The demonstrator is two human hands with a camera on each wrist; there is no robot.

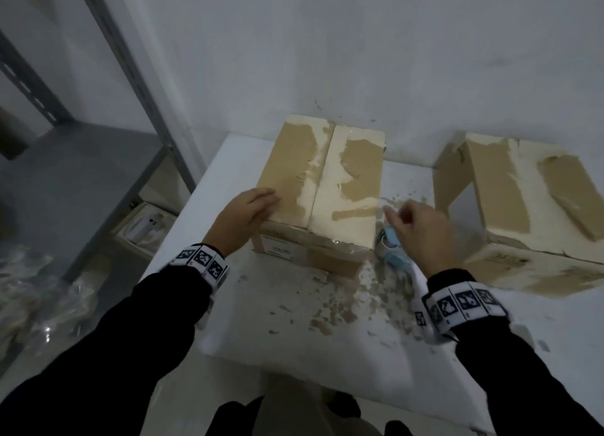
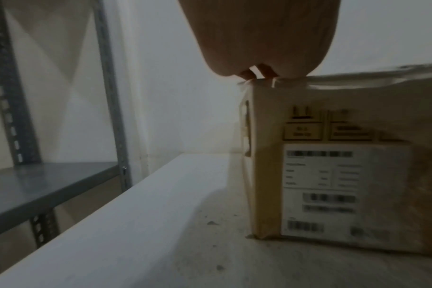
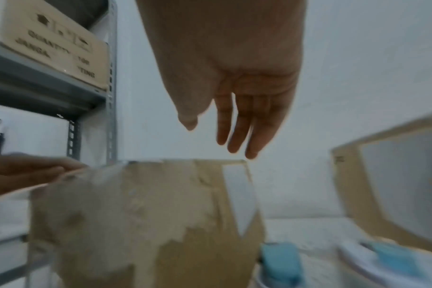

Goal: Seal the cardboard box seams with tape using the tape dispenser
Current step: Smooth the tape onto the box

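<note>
A cardboard box [image 1: 320, 187] with a torn, peeling top stands in the middle of the white table [image 1: 294, 344]; its centre seam runs away from me. My left hand [image 1: 258, 203] rests flat on the box's near left top corner, fingers straight. In the left wrist view the palm [image 2: 259, 39] presses on the top edge of the box [image 2: 333, 155], above a printed label. My right hand [image 1: 402, 216] hovers beside the box's right near corner, fingers relaxed and holding nothing. Under it lies the blue tape dispenser [image 1: 392, 249] on the table. The right wrist view shows straight fingers [image 3: 237, 126] above the box [image 3: 160, 214] and dispenser [image 3: 281, 261].
A second torn cardboard box [image 1: 523, 206] stands at the right of the table. Paper scraps [image 1: 343, 304] litter the table in front of the boxes. A grey metal shelf rack [image 1: 98, 180] stands at the left, and a white wall is close behind.
</note>
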